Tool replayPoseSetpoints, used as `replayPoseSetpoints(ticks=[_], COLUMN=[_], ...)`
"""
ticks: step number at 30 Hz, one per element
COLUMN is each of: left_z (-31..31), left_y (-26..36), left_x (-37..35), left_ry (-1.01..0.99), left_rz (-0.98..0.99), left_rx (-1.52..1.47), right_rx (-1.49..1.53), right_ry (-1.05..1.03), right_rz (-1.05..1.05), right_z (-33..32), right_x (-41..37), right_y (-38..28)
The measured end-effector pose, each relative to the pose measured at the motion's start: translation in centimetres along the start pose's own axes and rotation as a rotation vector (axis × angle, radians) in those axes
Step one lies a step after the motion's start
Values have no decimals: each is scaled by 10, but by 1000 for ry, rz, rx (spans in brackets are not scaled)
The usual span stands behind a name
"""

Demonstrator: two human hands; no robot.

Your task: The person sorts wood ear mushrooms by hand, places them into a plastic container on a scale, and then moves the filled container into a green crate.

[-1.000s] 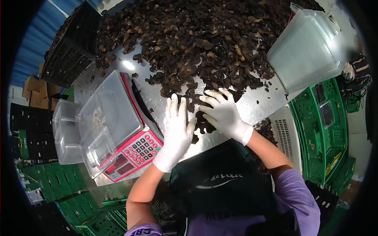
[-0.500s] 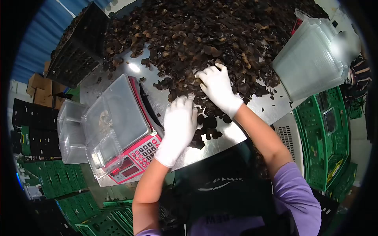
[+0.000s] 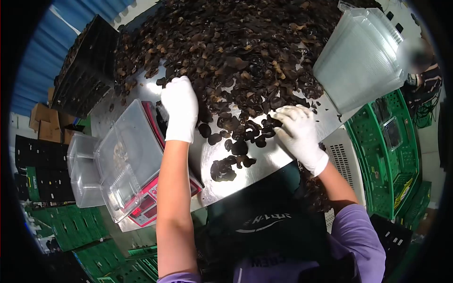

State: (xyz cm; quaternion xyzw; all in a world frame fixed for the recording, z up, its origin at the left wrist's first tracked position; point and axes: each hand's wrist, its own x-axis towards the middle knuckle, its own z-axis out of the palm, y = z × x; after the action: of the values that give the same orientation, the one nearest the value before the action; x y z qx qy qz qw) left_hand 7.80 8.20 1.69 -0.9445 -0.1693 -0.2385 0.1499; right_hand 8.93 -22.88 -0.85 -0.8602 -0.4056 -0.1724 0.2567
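A big heap of dark dried fungus (image 3: 236, 42) covers the far part of a shiny steel table (image 3: 257, 165). My left hand (image 3: 179, 106), in a white glove, lies flat with fingers spread at the heap's left edge, just beyond the scale. My right hand (image 3: 296, 129), also gloved, rests on the table at the heap's near right edge, fingers curled against loose pieces. A few stray pieces (image 3: 226, 167) lie between my hands. Neither hand visibly holds anything.
A red-faced scale (image 3: 153, 200) carries an open clear clamshell box (image 3: 125, 162), with more clear boxes (image 3: 80, 172) to its left. A stack of clear boxes (image 3: 361, 61) stands at the right. Black crates (image 3: 82, 70) and green crates (image 3: 391, 155) surround the table.
My left hand has reached away from me and to the left, to the heap's edge beside the scale. My right hand has drawn back toward me and to the right, leaving loose pieces behind.
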Motion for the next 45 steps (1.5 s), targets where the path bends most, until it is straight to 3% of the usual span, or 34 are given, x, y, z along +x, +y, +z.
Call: replayPoseSetpoints(ticks=[2,4,6,7,10,11,12,16,18,21,25,28,30,32,34,36,37,39,41,42,44,45], left_z=[-1,-2,26,37,28,27,25,-5,-32,-62,-63,-69,-74,-81,-86,-94,-101,-115,-129,-134,-126,-122], left_y=[-8,-9,-10,-10,-5,-7,-11,-20,-19,-17,10,23,22,16,7,3,3,3,7,8,11,15], left_x=[-6,-6,-9,-5,8,5,5,-3,-18,-55,-108,-127,-130,-127,-127,-133,-136,-147,-156,-161,-181,-186], left_ry=[-21,-194,-112,-253,-338,-121,-66,16,48,43,-189,-542,-536,-590,-500,-439,-465,-567,-542,-511,-529,-581], left_rz=[-12,-29,66,58,34,77,87,-57,-100,-63,84,101,85,76,114,108,91,25,49,71,139,79], left_rx=[-110,-201,-330,-246,-143,-182,-165,-55,-1,-130,-143,-297,-427,-405,-386,-461,-525,-678,-744,-801,-730,-733], right_rx=[-35,-2,3,6,49,47,45,129,262,322,31,-148,-128,60,194,168,86,123,-316,-428,-385,-174], right_ry=[-23,-1,20,22,19,31,44,89,189,108,-154,-240,-223,15,32,-104,-322,-555,-753,-764,-550,-432], right_rz=[29,65,89,88,92,93,94,85,-21,-134,-263,-312,-342,-286,-254,-224,-164,86,292,366,360,346], right_z=[-9,-11,-8,-7,-7,-7,-7,0,15,55,115,141,138,110,46,-22,-52,-95,-115,-115,-104,-95], right_x=[-8,-12,-17,-18,-21,-22,-22,-6,21,65,128,143,145,127,94,47,20,-30,-73,-83,-93,-88], right_y=[9,15,17,16,13,12,11,6,-2,-18,-54,-65,-62,-52,-39,-21,-5,21,40,45,43,33])
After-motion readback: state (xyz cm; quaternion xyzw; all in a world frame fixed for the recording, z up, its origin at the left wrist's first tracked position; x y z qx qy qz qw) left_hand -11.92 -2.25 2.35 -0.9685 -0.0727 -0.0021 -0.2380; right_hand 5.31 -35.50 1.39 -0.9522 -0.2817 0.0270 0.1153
